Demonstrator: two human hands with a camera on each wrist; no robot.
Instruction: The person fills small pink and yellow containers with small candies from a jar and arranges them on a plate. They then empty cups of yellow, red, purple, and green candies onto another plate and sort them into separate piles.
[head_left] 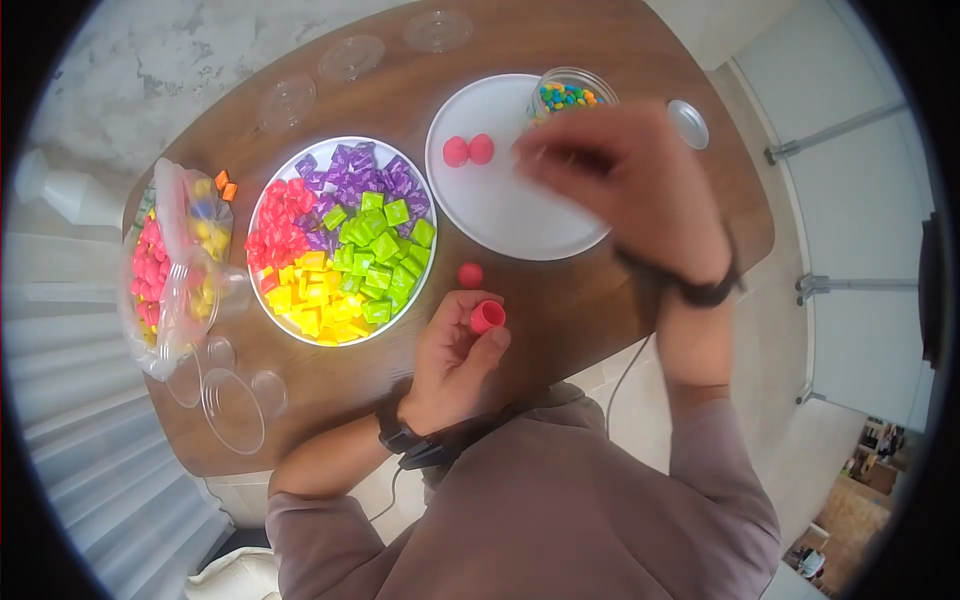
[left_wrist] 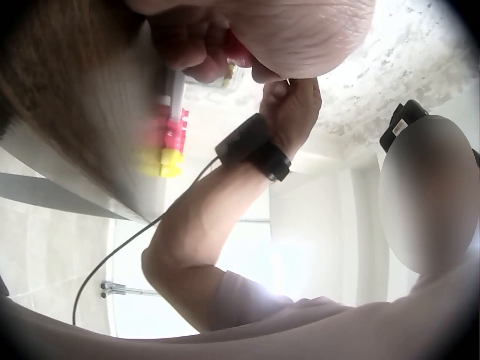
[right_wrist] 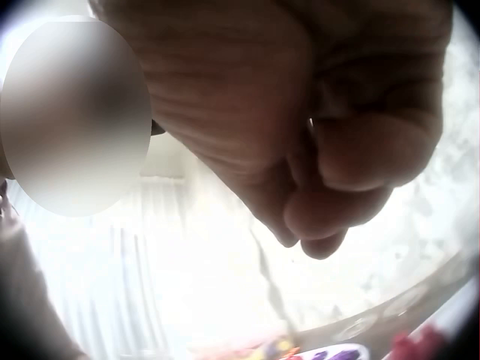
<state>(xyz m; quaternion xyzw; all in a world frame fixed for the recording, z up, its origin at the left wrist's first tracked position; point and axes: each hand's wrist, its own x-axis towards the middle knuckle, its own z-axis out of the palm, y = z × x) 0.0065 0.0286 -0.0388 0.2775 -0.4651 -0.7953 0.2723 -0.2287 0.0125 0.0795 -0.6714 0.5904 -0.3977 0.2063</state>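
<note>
My left hand (head_left: 455, 345) grips a small red cup (head_left: 488, 316), its open mouth facing up, in the head view. In the left wrist view, fingers hide most of that cup (left_wrist: 238, 49). Just beyond this hand, a red rounded piece (head_left: 470, 275) lies on the table. My right hand (head_left: 625, 180), blurred, is raised over the white plate (head_left: 470, 215), near the glass jar (head_left: 578, 78) of small colourful candies. Its fingers (right_wrist: 360, 150) bend with their tips close together in the right wrist view; I cannot tell whether they pinch anything. Two red rounded pieces (head_left: 468, 150) sit on the plate.
A round tray (head_left: 434, 240) of purple, green, yellow and red wrapped candies stands at centre left. Beside it are an open plastic bag (head_left: 170, 260), orange candies (head_left: 225, 185) and clear lids (head_left: 233, 410). A round lid (head_left: 688, 124) lies at right.
</note>
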